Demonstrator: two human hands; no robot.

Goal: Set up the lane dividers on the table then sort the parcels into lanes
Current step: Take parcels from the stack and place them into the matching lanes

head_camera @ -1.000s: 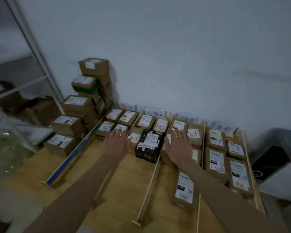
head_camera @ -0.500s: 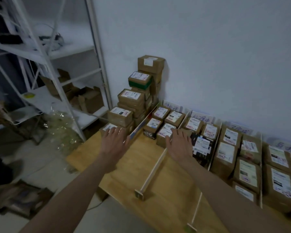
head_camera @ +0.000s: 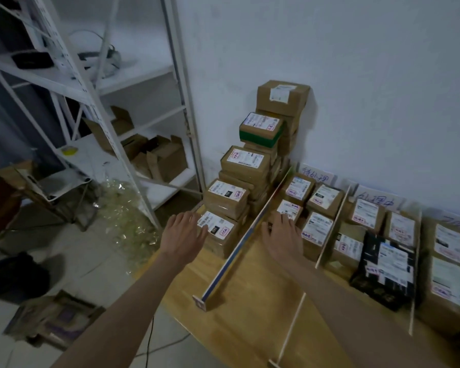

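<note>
both hands are out over the far left corner of the wooden table (head_camera: 252,309), palms down, fingers straight and spread, well apart from each other and gripping nothing. the left hand (head_camera: 182,236) sits at the near box of the unsorted parcel stack (head_camera: 252,166), fingertips at the edge of its white shipping label; whether they actually touch is hard to tell. that stack is brown cardboard boxes stepped up against the white wall (head_camera: 356,75), each topped with a white label carrying a red-ringed mark, one of them with a green band round its side. the right hand (head_camera: 282,236) is on the other side of the blue-edged lane divider (head_camera: 239,245), a long upright strip running from the wall toward the table's front edge, with a small foot plate at the near end. its fingers lie over a small labelled parcel (head_camera: 290,209) in the first lane. a thin wooden divider (head_camera: 331,229) closes off that lane, and beyond it more brown boxes fill the next lanes, along with a black parcel (head_camera: 383,272) covered in white labels. handwritten lane signs (head_camera: 315,177) lean against the wall at the head of the lanes. off to the left stands a white metal shelf rack (head_camera: 96,102) holding open cartons.
</note>
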